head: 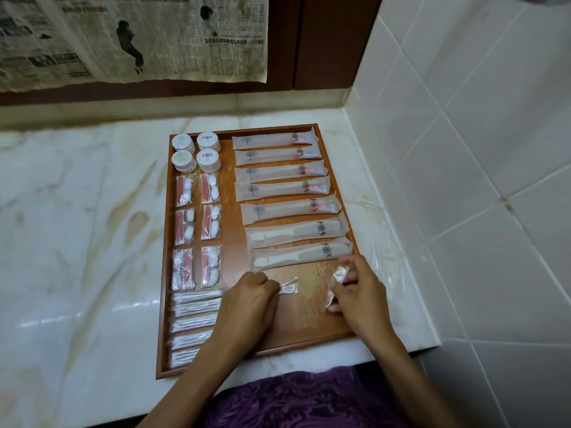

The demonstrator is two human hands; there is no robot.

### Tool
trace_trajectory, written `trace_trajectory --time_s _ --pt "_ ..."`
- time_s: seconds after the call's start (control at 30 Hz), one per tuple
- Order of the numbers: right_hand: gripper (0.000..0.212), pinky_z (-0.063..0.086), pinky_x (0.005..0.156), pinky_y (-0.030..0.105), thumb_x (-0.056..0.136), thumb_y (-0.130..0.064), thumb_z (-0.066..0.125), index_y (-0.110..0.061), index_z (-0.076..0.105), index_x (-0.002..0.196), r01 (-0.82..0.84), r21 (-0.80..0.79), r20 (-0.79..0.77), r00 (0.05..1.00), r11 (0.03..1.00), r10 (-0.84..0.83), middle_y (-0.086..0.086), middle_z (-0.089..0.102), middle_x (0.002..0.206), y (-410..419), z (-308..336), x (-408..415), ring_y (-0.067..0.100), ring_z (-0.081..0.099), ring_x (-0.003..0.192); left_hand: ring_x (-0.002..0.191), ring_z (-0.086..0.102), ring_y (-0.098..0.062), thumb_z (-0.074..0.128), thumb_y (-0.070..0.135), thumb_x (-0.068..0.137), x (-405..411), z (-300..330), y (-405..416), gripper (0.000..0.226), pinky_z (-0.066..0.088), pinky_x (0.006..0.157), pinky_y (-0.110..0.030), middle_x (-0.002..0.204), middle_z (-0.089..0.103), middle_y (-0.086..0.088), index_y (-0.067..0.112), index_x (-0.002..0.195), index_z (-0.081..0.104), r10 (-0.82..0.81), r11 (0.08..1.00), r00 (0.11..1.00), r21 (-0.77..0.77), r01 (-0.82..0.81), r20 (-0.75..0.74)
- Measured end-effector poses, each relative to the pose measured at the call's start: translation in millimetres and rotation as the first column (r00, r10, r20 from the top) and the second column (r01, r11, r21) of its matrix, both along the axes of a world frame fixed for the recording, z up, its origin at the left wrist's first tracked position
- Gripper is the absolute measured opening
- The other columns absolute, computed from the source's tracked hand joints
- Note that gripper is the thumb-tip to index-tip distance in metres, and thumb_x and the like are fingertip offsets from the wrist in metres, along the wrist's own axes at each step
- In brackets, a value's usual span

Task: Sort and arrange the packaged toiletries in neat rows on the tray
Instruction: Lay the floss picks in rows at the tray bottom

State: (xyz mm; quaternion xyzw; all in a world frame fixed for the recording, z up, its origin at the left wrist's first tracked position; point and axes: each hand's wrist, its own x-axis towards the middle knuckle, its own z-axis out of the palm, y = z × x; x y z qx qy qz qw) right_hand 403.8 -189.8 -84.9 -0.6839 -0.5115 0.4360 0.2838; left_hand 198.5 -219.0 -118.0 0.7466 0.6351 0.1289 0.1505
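A brown wooden tray (309, 335) lies on the marble counter. Round white soap packs (196, 152) sit at its far left corner. Below them lie red-and-white sachets (197, 230), then cotton-swab packets (193, 322). Long toothbrush packets (278, 168) and comb packets (299, 242) are stacked in a row down the right side. My left hand (247, 299) pinches a small clear packet (289, 287) on the tray's bare middle. My right hand (358, 288) grips another small clear packet (336, 281) just above the tray near the lowest comb.
A white tiled wall (463, 180) rises close to the tray's right edge. Crumpled clear plastic (380, 239) lies between the tray and that wall. Newspaper (133, 35) hangs on the dark panel behind the marble counter (77, 242). Purple clothing (309, 400) shows at the near edge.
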Motion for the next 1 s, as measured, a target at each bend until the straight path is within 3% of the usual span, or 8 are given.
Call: trace_trajectory --time_s 0.07,0.13,0.23,0.3,0.5,0.67,0.77,1.0 --pt "0.017 0.059 0.059 0.029 0.090 -0.006 0.061 -0.020 0.064 0.098 0.069 -0.061 -0.066 0.995 0.996 -0.073 0.002 0.064 0.094 -1 2 1 0.013 0.071 0.067 0.080 0.058 -0.019 0.048 0.028 0.088 -1 0 0 0.022 0.051 0.052 -0.037 0.080 0.060 0.005 0.021 0.083 0.068 -0.003 1.000 1.000 -0.010 0.003 0.012" --pt "0.017 0.057 0.065 0.021 0.093 -0.008 0.057 -0.016 0.066 0.106 0.037 -0.061 -0.027 0.999 0.997 -0.039 0.003 0.068 0.096 -4 -1 4 0.009 0.071 0.072 0.079 0.058 -0.019 0.055 0.025 0.087 -1 1 1 0.016 0.051 0.051 -0.037 0.080 0.061 0.005 0.020 0.082 0.069 -0.012 1.000 1.000 -0.004 0.012 0.020" --pt "0.025 0.053 0.076 0.019 0.095 -0.010 0.054 -0.013 0.065 0.117 -0.098 0.072 0.262 0.962 0.993 0.076 0.002 0.071 0.095 -12 -6 8 0.009 0.067 0.080 0.078 0.058 -0.018 0.047 0.029 0.088 -1 0 2 0.025 0.051 0.050 -0.038 0.079 0.060 0.005 0.020 0.080 0.069 -0.029 1.000 0.999 0.003 0.029 0.019" --pt "0.022 0.049 0.074 0.021 0.091 -0.007 0.059 -0.011 0.069 0.110 -0.214 0.197 0.453 0.886 0.957 0.105 0.004 0.070 0.095 -17 -12 9 0.016 0.065 0.081 0.077 0.057 -0.018 0.040 0.031 0.088 -2 0 2 0.032 0.050 0.050 -0.038 0.077 0.058 0.004 0.019 0.078 0.068 -0.036 0.999 0.999 0.009 0.036 0.026" --pt "0.021 0.054 0.058 0.029 0.080 -0.002 0.067 -0.010 0.069 0.100 -0.319 0.080 0.659 0.727 0.944 0.190 0.008 0.055 0.110 -24 -22 6 0.019 0.059 0.070 0.075 0.056 -0.020 0.053 0.021 0.086 0 -1 0 0.016 0.048 0.048 -0.037 0.076 0.055 0.002 0.018 0.077 0.066 -0.026 1.000 1.000 -0.015 0.026 -0.003" --pt "0.032 0.053 0.062 0.036 0.069 0.002 0.073 -0.011 0.070 0.098 -0.353 0.230 0.662 0.740 0.907 0.119 0.008 0.058 0.100 -29 -27 6 0.027 0.059 0.082 0.075 0.055 -0.021 0.060 0.019 0.084 1 -1 -1 0.009 0.048 0.046 -0.037 0.077 0.054 0.001 0.018 0.077 0.066 -0.018 0.999 0.999 -0.029 0.017 -0.032" --pt "0.036 0.053 0.061 0.036 0.065 0.006 0.075 -0.012 0.074 0.096 -0.439 0.305 0.640 0.752 0.845 0.160 0.009 0.061 0.095 -29 -26 8 0.026 0.059 0.081 0.074 0.056 -0.022 0.062 0.017 0.082 2 0 -1 0.007 0.047 0.045 -0.036 0.077 0.054 0.000 0.017 0.077 0.066 -0.018 1.000 0.999 -0.025 0.017 -0.040" --pt "0.025 0.053 0.055 0.027 0.074 -0.007 0.076 -0.016 0.074 0.097 -0.555 0.186 0.675 0.672 0.810 0.305 0.001 0.063 0.101 -38 -25 16 0.017 0.058 0.084 0.079 0.057 -0.021 0.064 0.020 0.081 5 6 -6 0.006 0.044 0.041 -0.033 0.079 0.056 0.001 0.019 0.086 0.067 -0.029 1.000 0.998 -0.007 0.028 -0.058"
